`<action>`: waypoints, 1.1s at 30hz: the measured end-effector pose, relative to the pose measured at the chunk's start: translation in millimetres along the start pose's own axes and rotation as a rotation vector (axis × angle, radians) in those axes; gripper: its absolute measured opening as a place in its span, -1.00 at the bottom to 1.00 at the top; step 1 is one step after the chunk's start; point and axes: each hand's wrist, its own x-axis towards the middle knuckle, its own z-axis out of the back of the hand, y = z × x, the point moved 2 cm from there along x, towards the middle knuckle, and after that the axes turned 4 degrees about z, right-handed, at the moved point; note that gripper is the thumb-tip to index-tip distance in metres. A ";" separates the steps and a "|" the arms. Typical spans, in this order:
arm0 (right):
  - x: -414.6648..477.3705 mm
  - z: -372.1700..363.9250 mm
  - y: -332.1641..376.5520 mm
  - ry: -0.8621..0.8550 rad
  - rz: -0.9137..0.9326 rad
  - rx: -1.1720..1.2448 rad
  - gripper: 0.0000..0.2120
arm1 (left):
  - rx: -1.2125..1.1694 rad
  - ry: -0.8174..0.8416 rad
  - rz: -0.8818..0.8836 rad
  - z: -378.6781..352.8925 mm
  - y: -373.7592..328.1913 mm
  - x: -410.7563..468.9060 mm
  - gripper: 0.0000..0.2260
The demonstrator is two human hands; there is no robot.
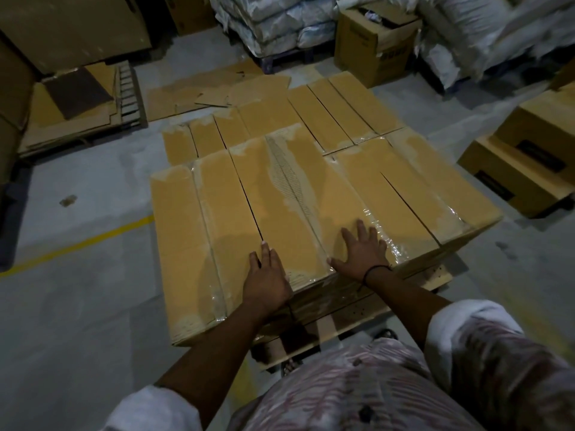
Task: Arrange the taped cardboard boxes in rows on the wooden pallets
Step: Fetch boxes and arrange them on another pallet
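We judge the job well along: two rows of taped cardboard boxes already sit on the wooden pallet [435,276], a near row [217,219] at its front edge and a far row [311,119] packed against it behind, tops level and seams closed with clear tape. Our left hand [267,278] lies flat on a box top at the pallet's front edge, fingers straight and pressed together; our right hand [362,253] lies flat just beside it on the neighbouring taped seam, fingers spread. Neither grips anything, so this reads as squaring the near row rather than carrying. What seems left are the printed boxes [522,157] on the floor well to the right of the pallet, though we cannot tell whether they belong to this load. The pallet's front right corner shows bare beyond the boxes, while the leftmost box looks to run right out to the pallet's edge or past it, worth checking. Open concrete lies left of the pallet, crossed by a yellow line [77,241]; beyond it, flattened cardboard [202,91] and stacked sacks [280,26] narrow the passage.
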 end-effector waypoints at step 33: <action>9.8 15.9 -13.0 0.010 -0.063 0.331 -0.16 | -0.171 -0.006 -0.029 -3.5 24.2 -4.0 -0.25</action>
